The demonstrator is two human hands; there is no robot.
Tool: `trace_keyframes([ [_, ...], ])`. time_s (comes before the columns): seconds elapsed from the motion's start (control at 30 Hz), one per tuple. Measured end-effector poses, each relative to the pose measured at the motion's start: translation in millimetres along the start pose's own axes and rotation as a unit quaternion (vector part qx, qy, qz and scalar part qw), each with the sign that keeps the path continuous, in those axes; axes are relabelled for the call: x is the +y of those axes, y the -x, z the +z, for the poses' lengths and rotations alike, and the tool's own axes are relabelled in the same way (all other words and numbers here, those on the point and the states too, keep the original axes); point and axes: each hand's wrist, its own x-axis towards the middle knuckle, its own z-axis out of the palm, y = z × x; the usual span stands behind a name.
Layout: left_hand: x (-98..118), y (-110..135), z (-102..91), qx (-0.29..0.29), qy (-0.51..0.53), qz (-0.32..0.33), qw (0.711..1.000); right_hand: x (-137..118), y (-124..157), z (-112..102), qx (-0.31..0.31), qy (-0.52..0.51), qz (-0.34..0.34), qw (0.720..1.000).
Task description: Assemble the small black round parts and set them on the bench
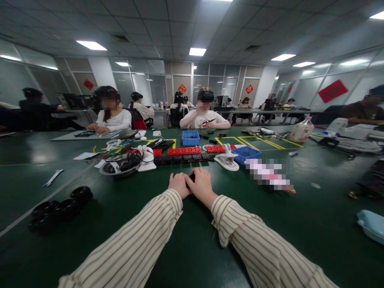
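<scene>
My left hand (179, 185) and my right hand (203, 185) meet low over the green table (144, 208). Between them shows the top of a small black object (192, 177); fingers hide most of it, and its kind cannot be made out. Both hands are closed around it from either side. Just beyond them runs a row of red and black power strips (184, 151). A white clip-on base (227, 159) stands to the right of that row, and a white clip (147, 158) to its left.
A metal bowl (115, 173) of black parts sits left, behind black rings (64, 208) and a wrench (53, 178). Blue bins (191, 138) stand farther back, one near a pixelated item (271, 176). A person (205, 114) across the table holds pliers; another person (111, 114) sits left.
</scene>
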Motion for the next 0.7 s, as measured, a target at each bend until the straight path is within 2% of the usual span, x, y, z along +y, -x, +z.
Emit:
trace_keyframes([
  [0.23, -15.1, -7.8, 2.2, -0.029, 0.031, 0.07, 0.997, -0.7, -1.1, -6.6, -0.031, -0.041, -0.085, 0.995],
  [0.33, -17.7, -8.3, 2.4, -0.027, 0.048, 0.09, 0.994, -2.4, -0.2, -8.5, -0.027, -0.046, -0.099, 0.994],
  [0.43, -14.1, -5.9, 1.8, -0.012, 0.06, 0.082, 0.995, -2.5, 0.4, -6.9, -0.007, -0.042, -0.08, 0.996],
  [0.6, -6.2, -2.4, 2.1, 0.014, 0.063, 0.037, 0.997, 0.5, -0.3, -1.9, -0.001, -0.003, -0.004, 1.0],
  [0.7, -7.0, -4.0, 1.8, 0.013, 0.07, 0.037, 0.997, 2.4, -1.7, -0.4, -0.002, -0.018, -0.013, 1.0],
])
